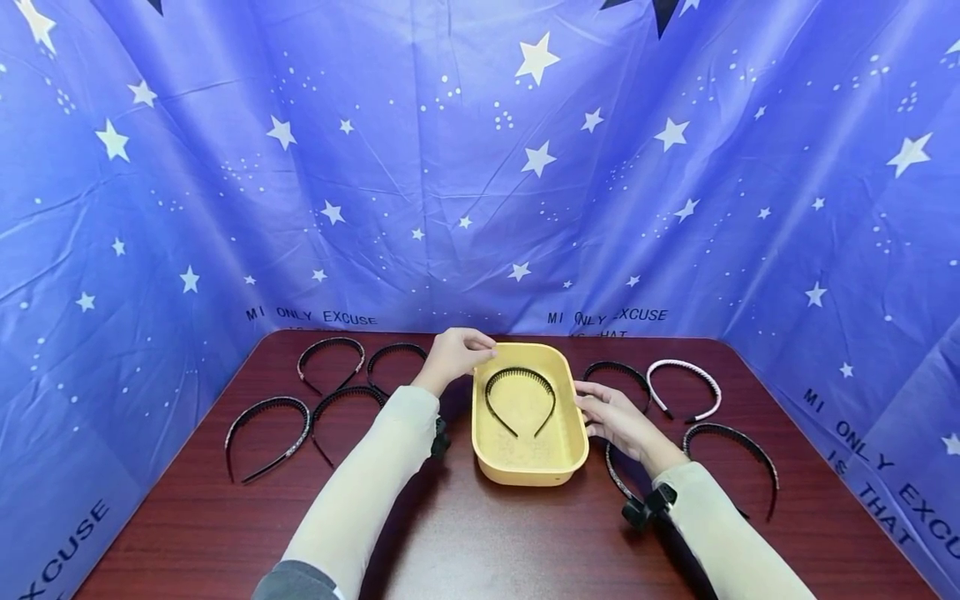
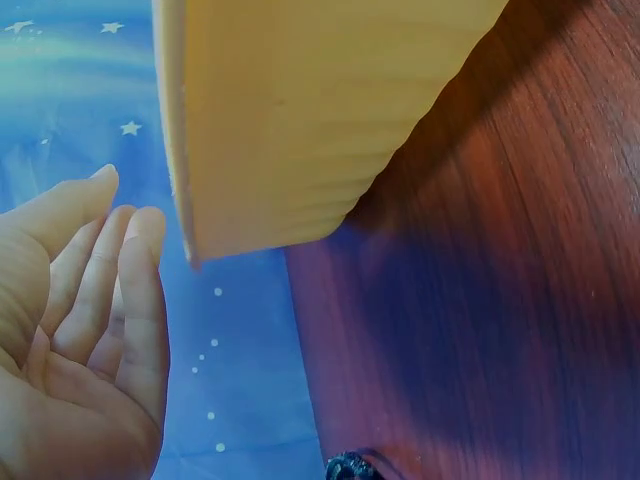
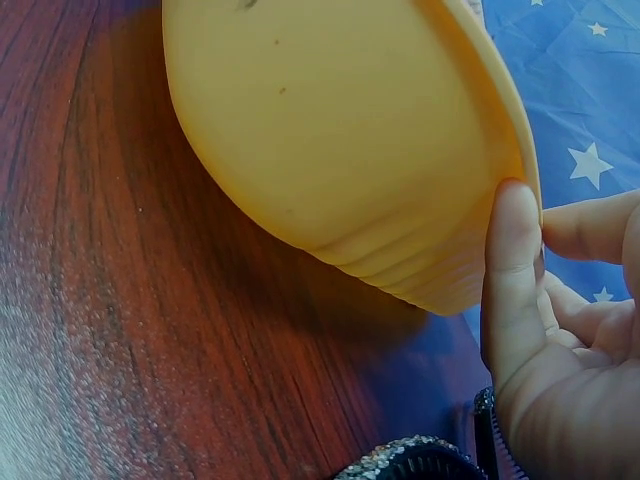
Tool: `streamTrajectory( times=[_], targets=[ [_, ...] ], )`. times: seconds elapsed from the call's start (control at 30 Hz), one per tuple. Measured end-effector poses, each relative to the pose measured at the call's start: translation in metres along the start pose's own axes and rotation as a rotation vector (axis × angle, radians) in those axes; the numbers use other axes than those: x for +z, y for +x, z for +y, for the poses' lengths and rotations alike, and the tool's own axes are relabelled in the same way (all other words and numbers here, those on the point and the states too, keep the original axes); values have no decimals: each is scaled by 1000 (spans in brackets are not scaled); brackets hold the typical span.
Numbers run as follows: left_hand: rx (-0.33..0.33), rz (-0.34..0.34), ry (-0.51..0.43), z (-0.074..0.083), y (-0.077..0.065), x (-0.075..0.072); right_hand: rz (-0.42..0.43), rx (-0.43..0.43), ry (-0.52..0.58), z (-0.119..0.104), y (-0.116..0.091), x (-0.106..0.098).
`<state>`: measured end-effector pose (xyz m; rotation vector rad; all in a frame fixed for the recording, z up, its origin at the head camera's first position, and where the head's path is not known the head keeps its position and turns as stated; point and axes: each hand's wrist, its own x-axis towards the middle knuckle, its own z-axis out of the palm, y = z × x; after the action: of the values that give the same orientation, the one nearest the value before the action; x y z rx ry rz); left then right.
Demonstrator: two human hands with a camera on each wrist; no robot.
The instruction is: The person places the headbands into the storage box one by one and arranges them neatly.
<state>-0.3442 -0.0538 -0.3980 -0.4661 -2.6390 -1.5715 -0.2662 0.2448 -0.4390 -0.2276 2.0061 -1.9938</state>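
A yellow plastic basin (image 1: 530,478) stands in the middle of the head view, with a black toothed headband (image 1: 520,370) lying inside it, its ends toward the person. At the basin's right side, my right hand (image 1: 618,425) pinches the rim between thumb (image 3: 512,260) and fingers. My left hand (image 1: 453,358) is at the far left corner of the basin. In the left wrist view its loosely bent fingers (image 2: 145,300) are a little apart from the basin's wall (image 2: 290,120) and hold nothing. Beneath the right forearm, a dark headband (image 1: 617,475) is partly hidden.
Several dark headbands, one with a glittery band (image 1: 267,402), lie left of the basin on the reddish-brown table (image 1: 457,542). To the right are a white headband (image 1: 684,363), a black one (image 1: 617,364) and a patterned one (image 1: 738,435). A blue starry curtain (image 1: 450,167) encloses the table's back and sides.
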Motion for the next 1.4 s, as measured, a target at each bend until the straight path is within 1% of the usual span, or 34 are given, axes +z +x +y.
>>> streamTrajectory(
  times=[0.17,0.4,0.5,0.73,0.93,1.13,1.27,1.4],
  targets=[
    [7,21,20,-2,-3,-8,-1,0,0,1,0,1],
    [-16,35,-11,-7,-7,-18,6,-2,4,2,1,0],
    [-20,40,-9,-7,-11,-23,6,-1,9,3,2,-1],
    [-36,66,-39,-11,-18,-37,6,-3,-1,2,1,-1],
    [-56,88,-19,-17,-25,-51,-3,-2,1,2,1,-1],
    [-75,88,13,-24,-32,-63,10,7,-2,2,2,-1],
    [-81,88,8,-28,-37,-71,4,6,-4,2,2,-1],
    [-67,86,18,-32,-42,-79,11,9,5,3,2,0]
  ],
)
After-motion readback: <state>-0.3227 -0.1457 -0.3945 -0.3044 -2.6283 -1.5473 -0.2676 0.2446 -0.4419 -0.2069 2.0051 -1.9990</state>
